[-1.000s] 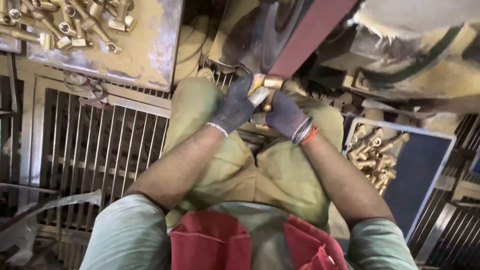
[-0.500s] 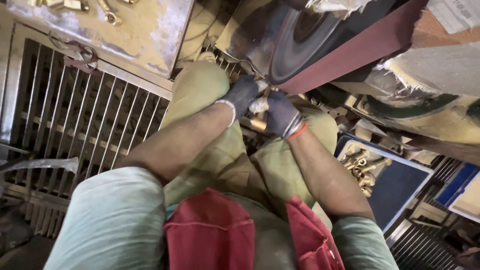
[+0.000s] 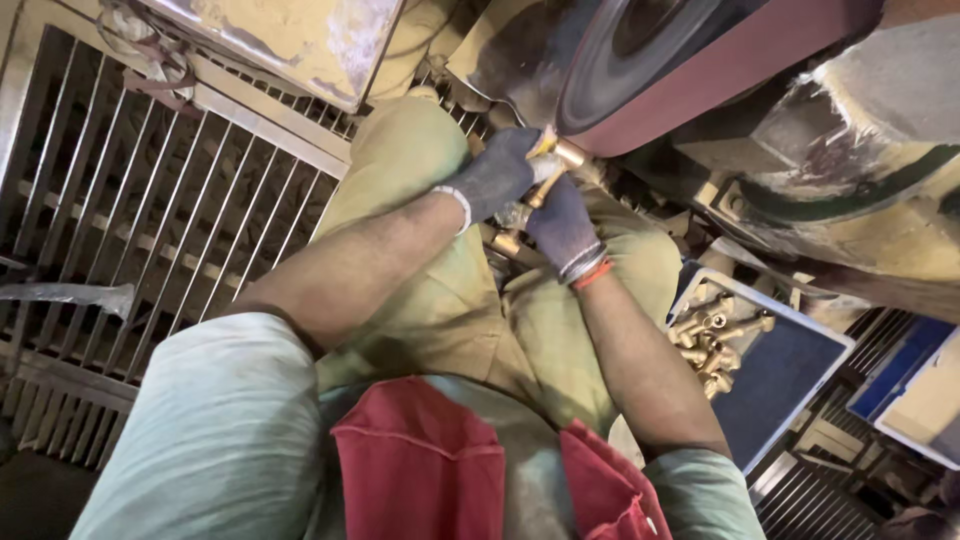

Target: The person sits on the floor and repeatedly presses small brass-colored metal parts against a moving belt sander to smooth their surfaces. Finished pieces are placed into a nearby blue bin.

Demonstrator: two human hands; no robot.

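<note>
Blue tray [image 3: 790, 380] held loose brass fittings [image 3: 712, 340]. Gloved left hand [image 3: 497, 177] and right hand [image 3: 560, 222] both gripped a brass part [image 3: 548, 170] against the sanding belt [image 3: 720, 75], above the lap.

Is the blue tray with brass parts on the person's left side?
No, the blue tray of brass parts lies beside the right arm.
</note>
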